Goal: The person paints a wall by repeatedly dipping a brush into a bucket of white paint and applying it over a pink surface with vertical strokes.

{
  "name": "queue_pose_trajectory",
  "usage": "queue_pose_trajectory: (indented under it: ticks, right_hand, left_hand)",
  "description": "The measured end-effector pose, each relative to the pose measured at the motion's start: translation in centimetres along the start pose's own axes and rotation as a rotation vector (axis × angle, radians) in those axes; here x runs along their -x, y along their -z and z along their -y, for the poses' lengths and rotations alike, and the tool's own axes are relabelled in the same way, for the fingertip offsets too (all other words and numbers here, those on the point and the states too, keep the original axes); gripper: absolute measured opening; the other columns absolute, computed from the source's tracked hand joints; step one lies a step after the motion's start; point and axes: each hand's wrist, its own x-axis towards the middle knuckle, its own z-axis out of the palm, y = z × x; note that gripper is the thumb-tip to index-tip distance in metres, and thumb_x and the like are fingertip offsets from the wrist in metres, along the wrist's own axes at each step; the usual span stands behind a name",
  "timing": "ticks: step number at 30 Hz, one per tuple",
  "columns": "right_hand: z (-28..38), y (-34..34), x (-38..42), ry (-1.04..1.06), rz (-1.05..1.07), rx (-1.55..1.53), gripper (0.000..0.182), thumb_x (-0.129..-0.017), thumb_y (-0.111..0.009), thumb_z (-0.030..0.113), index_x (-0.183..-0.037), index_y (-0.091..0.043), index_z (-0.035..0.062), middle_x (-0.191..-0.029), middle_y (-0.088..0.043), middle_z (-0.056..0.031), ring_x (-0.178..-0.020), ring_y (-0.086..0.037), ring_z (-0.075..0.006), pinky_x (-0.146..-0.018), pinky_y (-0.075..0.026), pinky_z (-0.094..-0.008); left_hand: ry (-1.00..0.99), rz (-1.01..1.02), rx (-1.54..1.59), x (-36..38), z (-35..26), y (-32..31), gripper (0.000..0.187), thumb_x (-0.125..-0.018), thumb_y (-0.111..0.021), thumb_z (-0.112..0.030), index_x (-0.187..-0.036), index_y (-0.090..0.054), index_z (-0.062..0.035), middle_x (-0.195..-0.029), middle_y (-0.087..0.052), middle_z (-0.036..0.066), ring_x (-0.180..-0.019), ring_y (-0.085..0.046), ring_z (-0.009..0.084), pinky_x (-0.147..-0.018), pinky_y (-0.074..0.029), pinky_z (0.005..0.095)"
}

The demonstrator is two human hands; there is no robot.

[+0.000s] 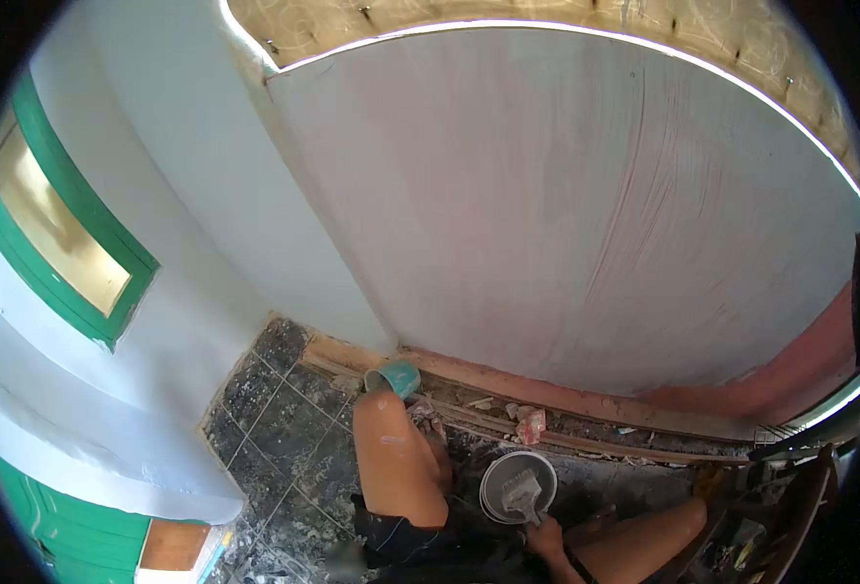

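Note:
Low in the view, my right hand (pixel 547 537) is closed around the handle of a wide paintbrush (pixel 521 489). Its pale-coated head overlaps the mouth of a white bucket (pixel 487 478) standing on the floor between my legs. Greyish liquid shows inside the bucket. My left hand is out of the picture. Ahead rises a pink wall (pixel 508 195) covered with a streaky whitish coat, its pink showing more strongly at the lower right.
A teal bucket (pixel 401 378) lies tipped by my knee at the wall's foot. Rubble and wood strips (pixel 488 419) line the base. Dark tiles (pixel 298 438) are spattered white. A green-framed window (pixel 79 263) is on the left, a wooden piece of furniture (pixel 805 516) at right.

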Motion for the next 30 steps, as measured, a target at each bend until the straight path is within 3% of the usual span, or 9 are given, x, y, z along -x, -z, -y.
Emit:
queue_pose_trajectory:
  ticks: [6,9,14,17,19,22,25,28,30]
  right_hand:
    - [-2.0,-1.4,-0.5,0.059,0.013,0.021,0.039,-0.079,-0.063,0.030,-0.107,-0.066,0.0028,-0.096,-0.066,-0.0262,-0.097,-0.062,-0.0433,-0.084,-0.049,-0.0478]
    - [-3.3,-2.0,-1.0,0.012,-0.030,0.000,0.040,-0.079,-0.063,0.031,-0.107,-0.066,0.0032,-0.096,-0.066,-0.0258,-0.096,-0.062,-0.0428,-0.084,-0.049,-0.0474]
    - [-2.0,-0.4,-0.3,-0.053,0.035,0.014,0.043,-0.080,-0.061,0.034,-0.107,-0.066,0.0005,-0.098,-0.066,-0.0265,-0.098,-0.062,-0.0426,-0.086,-0.049,-0.0466]
    - [-1.2,0.3,-0.1,-0.064,0.077,-0.002,0.045,-0.082,-0.061,0.034,-0.105,-0.064,-0.0042,-0.100,-0.065,-0.0274,-0.097,-0.063,-0.0415,-0.085,-0.050,-0.0459]
    - [0.3,1.7,0.9,-0.040,0.075,-0.018,0.039,-0.082,-0.061,0.033,-0.102,-0.067,-0.0002,-0.091,-0.069,-0.0223,-0.088,-0.068,-0.0354,-0.079,-0.053,-0.0415]
    - [-5.2,-2.3,-2.8,-0.271,0.244,-0.328,0.029,-0.089,-0.056,0.025,-0.094,-0.065,-0.0029,-0.090,-0.070,-0.0186,-0.076,-0.068,-0.0238,-0.065,-0.054,-0.0377]
    - [-2.2,0.9,1.3,-0.300,0.480,-1.168,0.020,-0.095,-0.047,0.015,-0.086,-0.059,0.0006,-0.085,-0.067,-0.0128,-0.066,-0.062,-0.0151,-0.054,-0.050,-0.0305]
    - [-2.5,-1.0,0.0,-0.374,0.382,-1.105,0.019,-0.096,-0.045,0.012,-0.082,-0.055,0.0028,-0.077,-0.062,-0.0090,-0.058,-0.056,-0.0161,-0.049,-0.045,-0.0281]
    - [-5.7,-4.7,-2.0,-0.338,0.521,-1.467,0.019,-0.097,-0.046,0.014,-0.082,-0.053,0.0045,-0.071,-0.057,-0.0055,-0.055,-0.051,-0.0152,-0.046,-0.041,-0.0269]
  left_hand:
    - [-0.002,0.532,-0.438,-2.5,-1.3,4.4,0.034,-0.097,-0.051,-0.034,-0.106,-0.069,-0.0063,-0.084,-0.069,0.009,-0.065,-0.062,0.0196,-0.063,-0.048,0.0326]
    - [-0.145,0.802,-0.734,-3.5,-11.3,9.7,0.035,-0.097,-0.051,-0.035,-0.105,-0.070,-0.0067,-0.084,-0.069,0.009,-0.065,-0.063,0.0199,-0.064,-0.049,0.0326]
    - [-0.914,0.290,-0.431,0.2,-28.0,10.1,0.030,-0.096,-0.056,-0.032,-0.108,-0.068,-0.0069,-0.077,-0.067,0.007,-0.070,-0.062,0.0149,-0.068,-0.050,0.0302]
    - [-0.775,0.399,-0.102,-0.5,-32.2,6.4,0.029,-0.094,-0.060,-0.026,-0.116,-0.065,-0.0072,-0.082,-0.066,0.007,-0.074,-0.062,0.0139,-0.069,-0.051,0.0294]
    - [-0.989,0.352,-0.220,-4.5,-33.8,6.8,0.031,-0.094,-0.060,-0.024,-0.120,-0.063,-0.0071,-0.081,-0.065,0.005,-0.075,-0.062,0.0130,-0.068,-0.050,0.0285]
    - [-0.971,0.298,0.023,-6.5,-37.3,8.4,0.034,-0.094,-0.060,-0.021,-0.124,-0.059,-0.0062,-0.079,-0.063,0.002,-0.071,-0.061,0.0102,-0.061,-0.049,0.0253]
    - [-0.871,0.302,0.174,-8.6,-40.8,11.3,0.029,-0.093,-0.060,-0.016,-0.119,-0.060,-0.0047,-0.077,-0.063,0.001,-0.062,-0.057,0.0067,-0.053,-0.046,0.0219]
    - [-0.865,0.215,0.160,-13.0,-42.1,13.5,0.026,-0.091,-0.061,-0.016,-0.114,-0.062,-0.0044,-0.077,-0.063,0.002,-0.060,-0.056,0.0067,-0.051,-0.045,0.0219]
    - [-0.905,0.138,0.081,-15.6,-41.1,14.1,0.024,-0.091,-0.061,-0.017,-0.110,-0.063,-0.0040,-0.077,-0.065,0.004,-0.060,-0.058,0.0085,-0.052,-0.046,0.0240]
